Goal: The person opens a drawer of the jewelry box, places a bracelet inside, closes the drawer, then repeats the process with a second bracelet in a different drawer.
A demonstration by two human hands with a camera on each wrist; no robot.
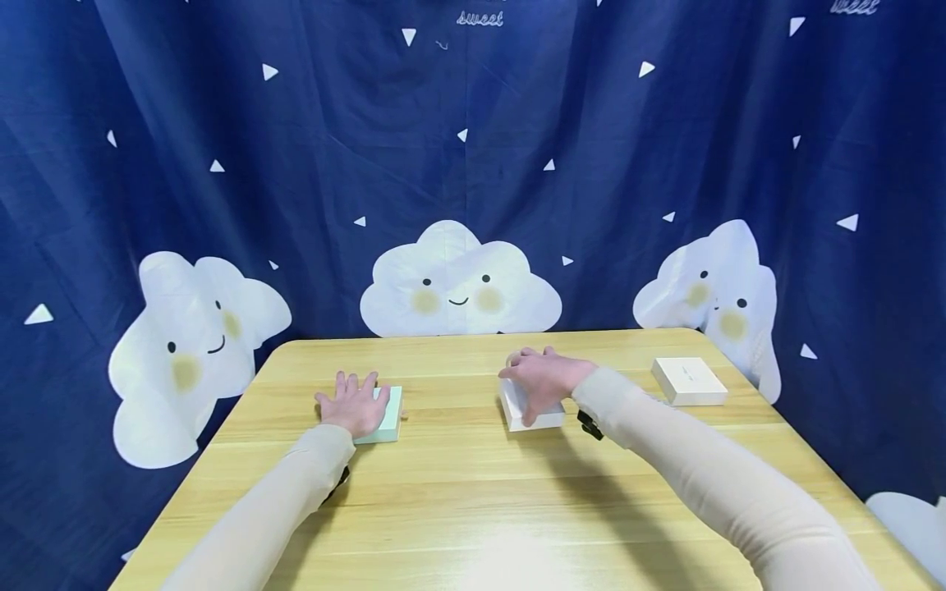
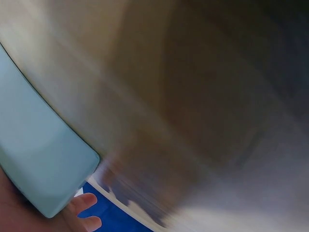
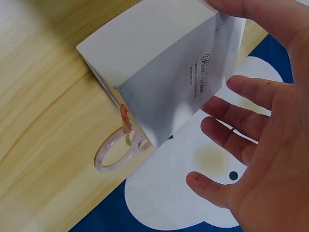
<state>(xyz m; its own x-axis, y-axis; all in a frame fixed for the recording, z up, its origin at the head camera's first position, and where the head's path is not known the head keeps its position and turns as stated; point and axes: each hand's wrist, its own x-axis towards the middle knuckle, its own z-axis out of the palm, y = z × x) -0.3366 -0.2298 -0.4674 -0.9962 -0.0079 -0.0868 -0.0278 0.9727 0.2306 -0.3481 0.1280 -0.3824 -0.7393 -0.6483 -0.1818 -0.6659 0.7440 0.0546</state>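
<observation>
My left hand (image 1: 356, 407) lies with spread, straight fingers over a mint-green box (image 1: 387, 419) on the left of the table. In the left wrist view, that box's smooth face fills the left edge and two fingertips show beyond its corner. My right hand (image 1: 545, 382) reaches over a white box (image 1: 547, 419) near the middle, thumb on its near side and fingers toward its far side. In the right wrist view, the box's greyish top bears "Best Wishes" lettering; the other fingers are spread apart. Beyond it are a pale pink bangle (image 3: 103, 157) and a copper-coloured ribbon tab (image 3: 125, 119).
Another white box (image 1: 689, 381) sits at the table's right side, near the edge. A small pinkish tab (image 1: 404, 414) sticks out from the mint box. Behind the wooden table (image 1: 458, 476) hangs a dark blue curtain (image 1: 473, 180) with cloud faces.
</observation>
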